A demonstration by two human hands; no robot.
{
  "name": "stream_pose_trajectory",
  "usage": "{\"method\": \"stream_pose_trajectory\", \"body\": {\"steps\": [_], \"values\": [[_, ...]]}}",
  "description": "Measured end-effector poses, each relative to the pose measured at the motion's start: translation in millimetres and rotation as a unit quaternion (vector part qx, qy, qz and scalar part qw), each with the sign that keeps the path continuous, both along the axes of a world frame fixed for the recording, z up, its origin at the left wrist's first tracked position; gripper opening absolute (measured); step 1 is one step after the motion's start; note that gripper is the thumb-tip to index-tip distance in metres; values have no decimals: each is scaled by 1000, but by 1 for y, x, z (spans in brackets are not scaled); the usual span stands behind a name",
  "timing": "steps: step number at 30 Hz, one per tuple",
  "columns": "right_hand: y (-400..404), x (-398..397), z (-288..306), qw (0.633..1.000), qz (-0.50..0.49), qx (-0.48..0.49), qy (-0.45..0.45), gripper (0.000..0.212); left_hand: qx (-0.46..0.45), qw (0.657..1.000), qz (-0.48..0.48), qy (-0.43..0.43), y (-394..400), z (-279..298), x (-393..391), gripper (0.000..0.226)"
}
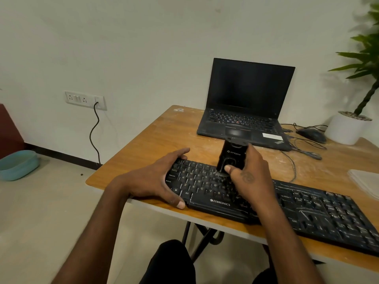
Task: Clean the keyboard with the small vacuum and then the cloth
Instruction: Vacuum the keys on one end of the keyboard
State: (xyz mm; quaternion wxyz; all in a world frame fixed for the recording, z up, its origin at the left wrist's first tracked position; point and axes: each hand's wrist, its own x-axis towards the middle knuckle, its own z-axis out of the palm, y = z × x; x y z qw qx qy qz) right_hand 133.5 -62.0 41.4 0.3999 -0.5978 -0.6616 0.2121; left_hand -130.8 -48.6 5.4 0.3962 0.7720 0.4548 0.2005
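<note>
One black keyboard (266,203) lies along the near edge of the wooden desk (155,136), running from the left corner toward the right. The left hand (155,179) clasps the keyboard's left end, fingers curled over the far edge and thumb hooked on the near edge. The right hand (248,173) holds one small black vacuum (230,156) upright, grip closed round its body with the thumb pressed on the front; its lower end meets the keys in the left-middle part of the keyboard, where a little pale dust shows. At the desk's right edge lies one pale flat thing, possibly the cloth (367,181), though it is cut off and blurred. Behind the keyboard stand one open laptop (246,103) with a dark screen, one mouse (311,134) with tangled cables, and one white pot (344,130) holding a plant. One blue basin (18,165) sits on the floor at left.
</note>
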Motion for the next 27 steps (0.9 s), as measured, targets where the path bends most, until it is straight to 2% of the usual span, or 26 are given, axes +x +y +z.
{"method": "stream_pose_trajectory", "body": {"steps": [4,11,16,19,27], "values": [[5,-15,-2,999,-16,16,-31,51,-4,1000,0,1,1,0,1,133],[21,-47,1,997,58,13,-44,47,-10,1000,0,12,1,1,1,132],[10,-4,4,1000,8,-19,-9,48,-7,1000,0,2,0,0,0,132],[9,-4,3,1000,-15,-5,-23,45,-6,1000,1,0,1,-1,0,132],[27,-58,0,996,61,17,-55,48,-11,1000,6,10,-1,2,2,133]]}}
